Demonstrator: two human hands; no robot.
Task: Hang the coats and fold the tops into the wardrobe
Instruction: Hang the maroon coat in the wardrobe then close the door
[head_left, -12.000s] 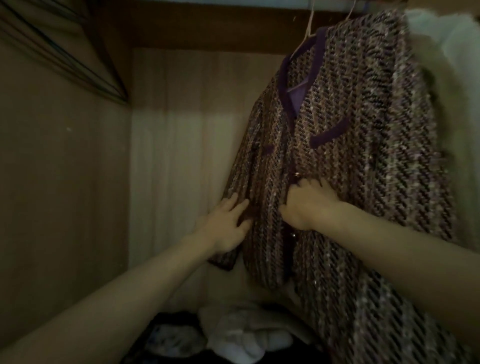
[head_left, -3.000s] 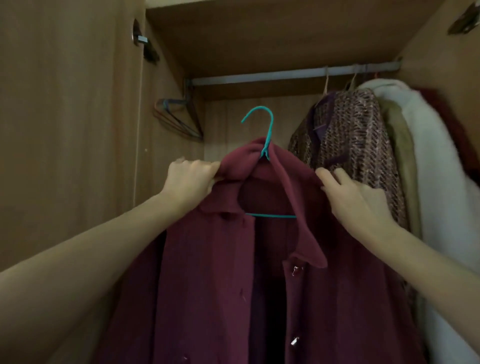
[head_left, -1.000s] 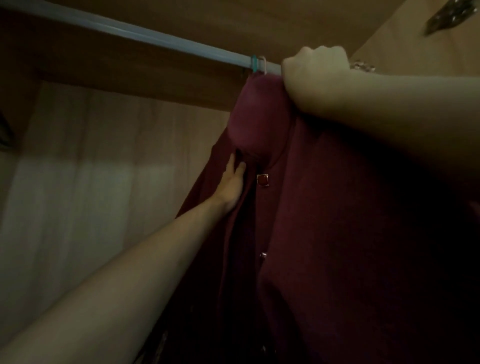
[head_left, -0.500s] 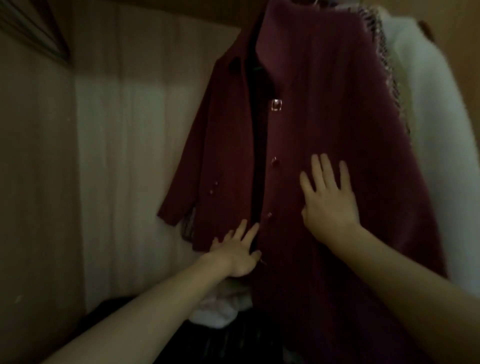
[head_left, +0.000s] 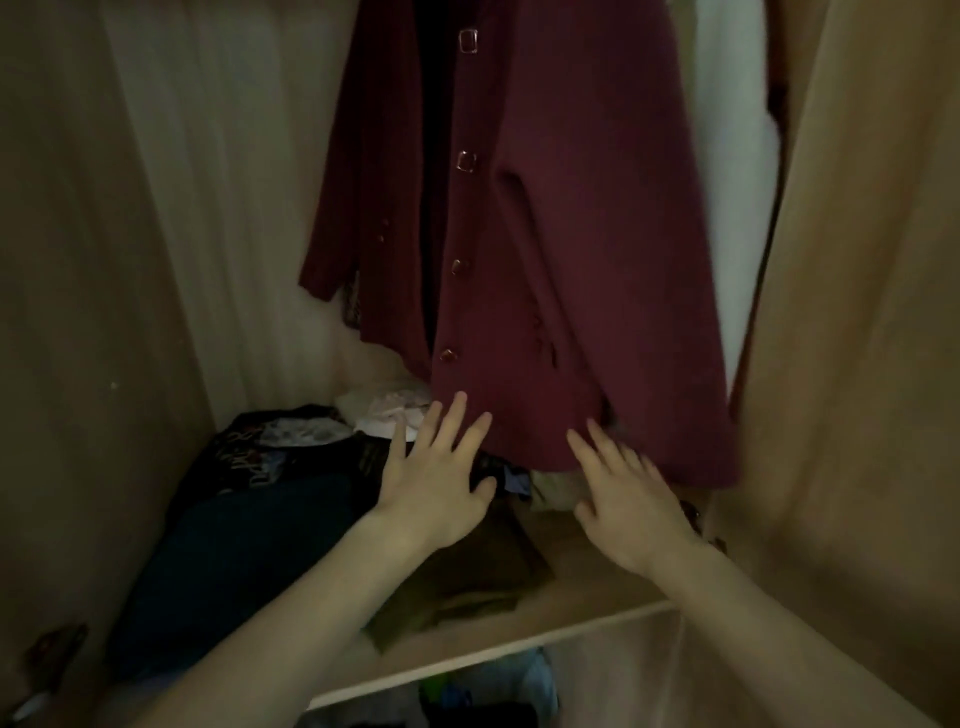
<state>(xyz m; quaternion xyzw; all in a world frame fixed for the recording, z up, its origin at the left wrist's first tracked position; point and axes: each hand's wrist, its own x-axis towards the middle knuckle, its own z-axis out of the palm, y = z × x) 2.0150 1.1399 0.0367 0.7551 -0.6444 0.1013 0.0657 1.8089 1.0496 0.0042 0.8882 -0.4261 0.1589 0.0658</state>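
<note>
The maroon coat (head_left: 545, 234) now hangs inside the wardrobe (head_left: 857, 312), its hanger and the rail out of view above the picture; three seconds ago it was held up in front of the rail by both hands at the collar, and one second ago the right hand was at the rail beside the hook. Since half a second ago both hands have travelled down the coat front to the hem. The left hand (head_left: 434, 480) is spread, fingers straight, its fingertips at the lower front edge just under the lowest button; whether they press the cloth or merely lie before it cannot be told. The right hand (head_left: 626, 499) is likewise spread flat with fingers straight, its fingertips at the hem further right; it grips nothing. The coat hangs unfastened, with a dark gap beside the button row. A white garment (head_left: 737, 182) hangs just beside it on the right. Below, on the wardrobe shelf (head_left: 587, 587), lie a dark folded pile (head_left: 249, 519), a brown folded item (head_left: 467, 577) and pale items (head_left: 387, 410) at the back. Judgement: this coat is hung, and the hands appear to be smoothing it. The tops lie outside the picture, so the remaining work cannot be assessed.
</note>
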